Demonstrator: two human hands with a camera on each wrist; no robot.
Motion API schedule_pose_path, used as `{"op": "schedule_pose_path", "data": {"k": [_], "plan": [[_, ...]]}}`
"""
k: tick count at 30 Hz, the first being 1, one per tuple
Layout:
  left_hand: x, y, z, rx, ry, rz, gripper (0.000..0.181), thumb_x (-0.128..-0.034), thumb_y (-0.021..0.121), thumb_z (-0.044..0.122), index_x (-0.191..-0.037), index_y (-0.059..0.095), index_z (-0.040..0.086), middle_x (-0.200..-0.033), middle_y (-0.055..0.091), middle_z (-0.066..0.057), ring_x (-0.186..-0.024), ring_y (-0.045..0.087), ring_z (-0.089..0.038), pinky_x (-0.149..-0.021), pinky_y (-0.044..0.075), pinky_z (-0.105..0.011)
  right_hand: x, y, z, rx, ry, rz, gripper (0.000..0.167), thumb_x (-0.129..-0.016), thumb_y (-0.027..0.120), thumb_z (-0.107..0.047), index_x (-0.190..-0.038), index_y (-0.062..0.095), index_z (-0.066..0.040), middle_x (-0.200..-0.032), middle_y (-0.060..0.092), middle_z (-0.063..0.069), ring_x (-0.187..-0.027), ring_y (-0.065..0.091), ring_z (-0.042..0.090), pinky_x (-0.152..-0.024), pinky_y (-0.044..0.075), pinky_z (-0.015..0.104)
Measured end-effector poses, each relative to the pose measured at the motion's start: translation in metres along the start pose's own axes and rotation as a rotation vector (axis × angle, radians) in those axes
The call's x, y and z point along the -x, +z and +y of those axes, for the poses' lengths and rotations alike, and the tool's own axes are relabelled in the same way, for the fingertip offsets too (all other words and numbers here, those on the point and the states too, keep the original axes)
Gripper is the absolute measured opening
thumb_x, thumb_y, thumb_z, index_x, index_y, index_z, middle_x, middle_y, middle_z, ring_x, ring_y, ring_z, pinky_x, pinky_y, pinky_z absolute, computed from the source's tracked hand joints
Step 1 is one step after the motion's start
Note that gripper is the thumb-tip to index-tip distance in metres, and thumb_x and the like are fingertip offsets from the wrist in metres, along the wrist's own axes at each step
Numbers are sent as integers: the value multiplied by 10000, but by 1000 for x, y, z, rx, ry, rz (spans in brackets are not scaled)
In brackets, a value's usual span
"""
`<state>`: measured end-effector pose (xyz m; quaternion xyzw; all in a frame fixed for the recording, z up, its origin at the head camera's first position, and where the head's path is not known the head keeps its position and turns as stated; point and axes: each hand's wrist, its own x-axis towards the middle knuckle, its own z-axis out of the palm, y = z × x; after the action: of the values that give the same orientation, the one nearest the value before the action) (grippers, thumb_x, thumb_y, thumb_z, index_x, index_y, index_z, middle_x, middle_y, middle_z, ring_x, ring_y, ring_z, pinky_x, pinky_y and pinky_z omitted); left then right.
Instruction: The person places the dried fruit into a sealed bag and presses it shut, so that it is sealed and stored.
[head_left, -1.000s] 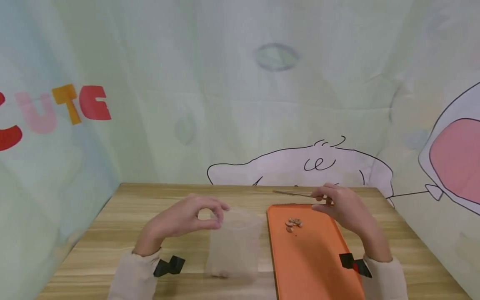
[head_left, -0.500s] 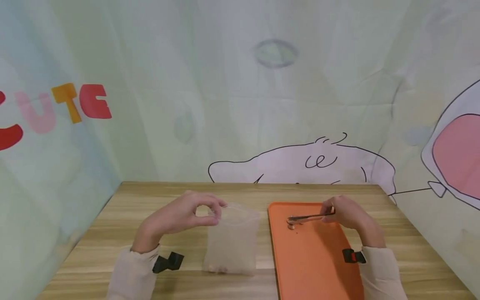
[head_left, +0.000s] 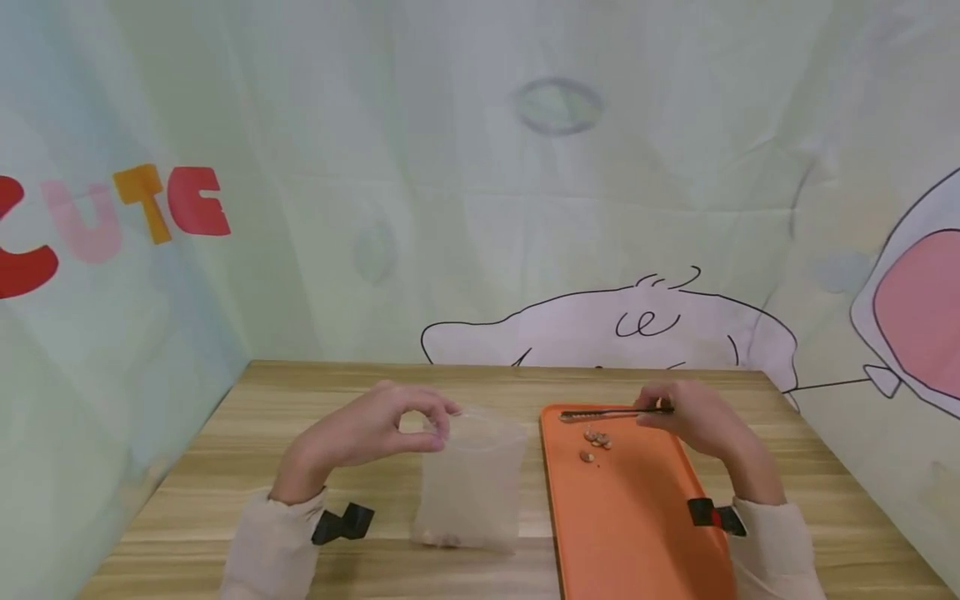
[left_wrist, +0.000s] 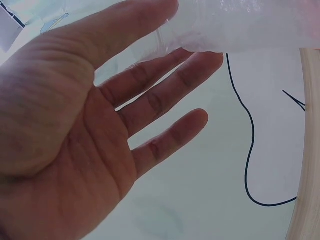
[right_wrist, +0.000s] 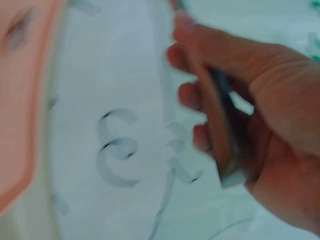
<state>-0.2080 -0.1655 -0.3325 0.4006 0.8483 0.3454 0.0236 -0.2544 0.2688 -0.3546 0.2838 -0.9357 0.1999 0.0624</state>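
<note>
My left hand (head_left: 378,427) pinches the upper left edge of a clear zip bag (head_left: 471,487), which hangs upright with a few small brown pieces at its bottom. The left wrist view has thumb and fingertips on the bag film (left_wrist: 250,25), the other fingers loosely extended. In my right hand (head_left: 701,423) is a pair of metal tweezers (head_left: 611,412), pointing left above the far end of the orange tray (head_left: 633,533). Several small brown nut-like pieces (head_left: 600,439) lie on that tray, below the tweezers. Whether the tips hold a piece, I cannot tell. Blurred tweezers (right_wrist: 222,120) cross my right palm.
A wood-grain table (head_left: 337,517) carries the tray, right of the bag. Behind it hangs a pale printed curtain (head_left: 450,208) with a cartoon figure. Black straps with small boxes (head_left: 343,523) sit on both wrists.
The tweezers came down from beyond the tray to the brown pieces, then rose slightly and shifted left and away. One piece lies apart from the cluster. My left hand keeps its pinch on the bag.
</note>
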Motion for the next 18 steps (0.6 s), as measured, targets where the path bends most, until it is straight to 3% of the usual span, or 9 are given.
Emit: {"op": "schedule_pose_path", "data": {"k": [4, 8, 10, 14, 18], "plan": [[-6, 4, 4, -11, 28, -11, 86, -940, 717, 256, -888, 650, 272, -1232, 681, 46, -1158, 624, -126, -899, 507, -333, 6, -15, -32, -16, -240, 238, 194, -818, 816, -64, -880, 725, -224, -813, 630, -186, -701, 555, 8, -603, 481, 210], [-12, 11, 8, -22, 65, -21, 75, -955, 701, 238, -904, 649, 259, -1219, 686, 43, -1157, 624, -116, -904, 511, -334, 12, -22, -63, -10, -449, 385, 56, -895, 759, -279, -902, 725, -235, -840, 642, -186, -710, 571, -1, -601, 460, 154], [-14, 13, 10, -28, 77, -20, 77, -955, 701, 232, -904, 649, 258, -1225, 684, 39, -1171, 619, -120, -916, 507, -341, 12, -23, -75, -3, -524, 421, 170, -937, 679, -383, -905, 729, -223, -850, 660, -159, -712, 595, 10, -601, 461, 146], [-14, 15, 12, -28, 88, -14, 85, -951, 706, 233, -898, 646, 259, -1231, 678, 38, -1172, 617, -120, -921, 504, -352, 10, -20, -84, -5, -571, 428, 239, -956, 622, -417, -926, 729, -206, -875, 679, -116, -706, 611, 34, -601, 467, 141], [-12, 14, 12, -20, 89, -10, 88, -950, 709, 243, -889, 646, 257, -1234, 679, 42, -1161, 622, -120, -918, 510, -371, 11, -23, -72, -16, -505, 407, 148, -833, 815, -215, -948, 727, -185, -870, 669, -119, -704, 578, 31, -591, 450, 144]]}}
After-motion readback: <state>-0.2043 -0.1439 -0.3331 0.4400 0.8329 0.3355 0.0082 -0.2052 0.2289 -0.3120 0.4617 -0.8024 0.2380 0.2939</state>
